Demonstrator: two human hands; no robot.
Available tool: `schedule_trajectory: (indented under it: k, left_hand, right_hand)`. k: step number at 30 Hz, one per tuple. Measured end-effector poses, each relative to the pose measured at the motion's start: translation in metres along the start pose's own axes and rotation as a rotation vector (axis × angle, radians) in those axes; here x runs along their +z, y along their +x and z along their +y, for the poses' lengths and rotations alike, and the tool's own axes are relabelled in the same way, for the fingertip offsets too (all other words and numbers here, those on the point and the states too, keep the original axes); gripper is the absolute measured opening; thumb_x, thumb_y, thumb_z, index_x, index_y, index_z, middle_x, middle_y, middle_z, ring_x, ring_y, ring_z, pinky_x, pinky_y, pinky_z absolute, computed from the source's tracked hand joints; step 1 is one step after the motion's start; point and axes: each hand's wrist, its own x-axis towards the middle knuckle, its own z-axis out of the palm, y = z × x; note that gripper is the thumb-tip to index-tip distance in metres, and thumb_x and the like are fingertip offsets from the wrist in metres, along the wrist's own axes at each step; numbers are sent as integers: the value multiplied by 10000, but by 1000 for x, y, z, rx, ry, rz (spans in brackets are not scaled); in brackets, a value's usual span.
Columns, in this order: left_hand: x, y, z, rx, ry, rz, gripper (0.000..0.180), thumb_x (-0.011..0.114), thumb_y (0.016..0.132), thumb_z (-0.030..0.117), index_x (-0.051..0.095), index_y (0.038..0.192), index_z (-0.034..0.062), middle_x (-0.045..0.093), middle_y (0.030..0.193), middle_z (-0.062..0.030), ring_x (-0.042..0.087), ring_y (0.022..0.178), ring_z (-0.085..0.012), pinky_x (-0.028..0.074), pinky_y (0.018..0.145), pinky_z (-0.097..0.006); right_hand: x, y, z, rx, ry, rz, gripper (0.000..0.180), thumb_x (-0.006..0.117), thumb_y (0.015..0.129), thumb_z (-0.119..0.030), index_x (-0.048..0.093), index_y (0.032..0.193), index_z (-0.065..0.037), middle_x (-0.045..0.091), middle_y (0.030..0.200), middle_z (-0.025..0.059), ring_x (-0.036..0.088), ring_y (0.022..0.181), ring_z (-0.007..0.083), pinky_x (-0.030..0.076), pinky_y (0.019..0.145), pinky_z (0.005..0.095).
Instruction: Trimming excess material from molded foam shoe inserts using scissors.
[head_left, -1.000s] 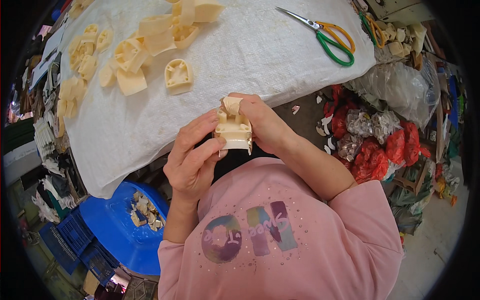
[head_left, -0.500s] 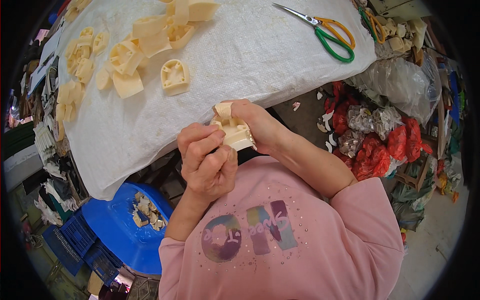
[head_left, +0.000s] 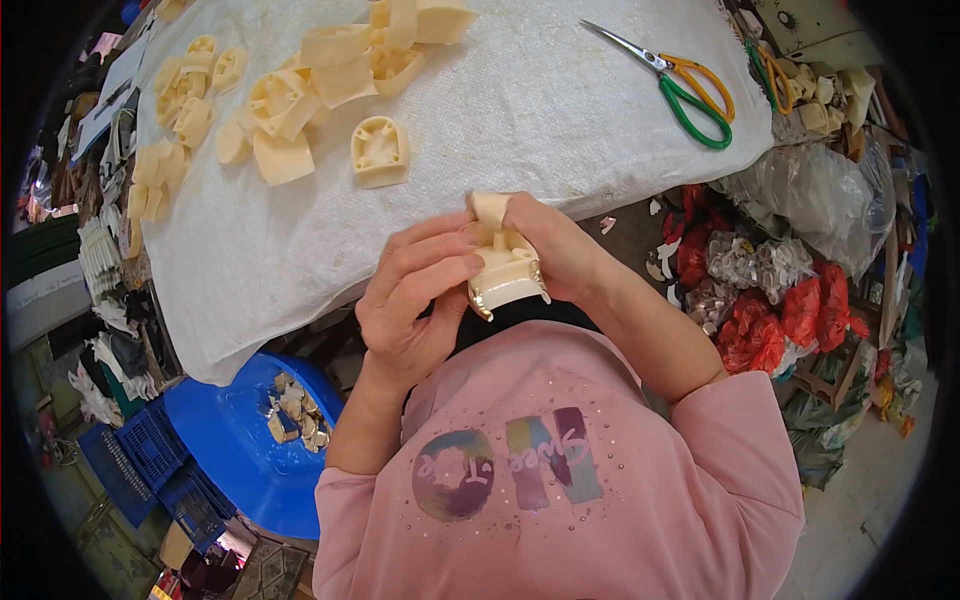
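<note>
Between my hands, close to my chest and beyond the table's near edge, is a hollow cream plastic part (head_left: 507, 272) with a shiny gold-coloured edge along its near side. My right hand (head_left: 553, 240) is closed round its right and far side. A pale, band-like piece (head_left: 490, 207) shows at that hand's fingertips; whether it belongs to the part or covers a finger, I cannot tell. My left hand (head_left: 408, 290) has its fingers, slightly blurred, against the part's left side, with the thumb below. Nearest on the table lies a similar cream part (head_left: 380, 153), hollow side up.
The table has a white woven cover (head_left: 290, 240). More cream parts (head_left: 285, 105) are heaped at its far left. Scissors (head_left: 675, 80) with green and yellow handles lie far right. Below left stands a blue basin (head_left: 240, 470) holding broken pieces. Red plastic bags (head_left: 755, 320) sit on the floor at right.
The left fingers have loosened from a tight pinch and straightened along the part. The part's near face and gold-coloured edge show more. The whole view has shifted slightly.
</note>
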Motion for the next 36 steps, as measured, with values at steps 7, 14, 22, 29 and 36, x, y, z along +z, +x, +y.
schedule_trajectory:
  k: [7,14,22,29,36]
  left_hand:
    - [-3,-1,-10,24,250,75,364,698,598,-124,633,916,39,601,947,-114,609,888,-300,500,734,-351]
    - [3,-6,-27,76,551,-16,366,738,612,-84,650,939,55,568,949,-93,557,896,-279,475,738,-353]
    - [1,-3,-19,-15,521,-86,333,748,596,-61,660,887,75,556,1055,-100,534,962,-288,471,766,-355]
    - [-4,5,-23,-387,259,-154,236,729,623,-90,640,793,48,573,1197,-134,558,1086,-262,480,876,-334]
    - [-7,6,-29,-375,231,-177,207,727,626,-99,642,755,39,591,1175,-121,560,1096,-242,472,908,-333]
  right_hand:
    - [-46,-31,-47,-809,-1121,637,172,526,858,-85,618,998,-45,638,807,92,628,680,182,492,639,307]
    - [-172,-41,-111,-660,-2037,992,387,550,780,-1,577,1163,-50,602,1125,134,541,1058,306,420,926,387]
    - [-146,-41,-115,-754,-1854,837,612,555,720,72,485,1288,-145,545,1045,153,523,1028,343,430,883,390]
    - [-83,-67,-91,-730,-1743,428,644,800,624,-275,561,1213,-175,543,911,77,557,869,264,464,713,369]
    - [-71,-68,-80,-626,-1975,85,500,778,634,-302,559,1062,-165,543,807,24,612,774,213,484,673,344]
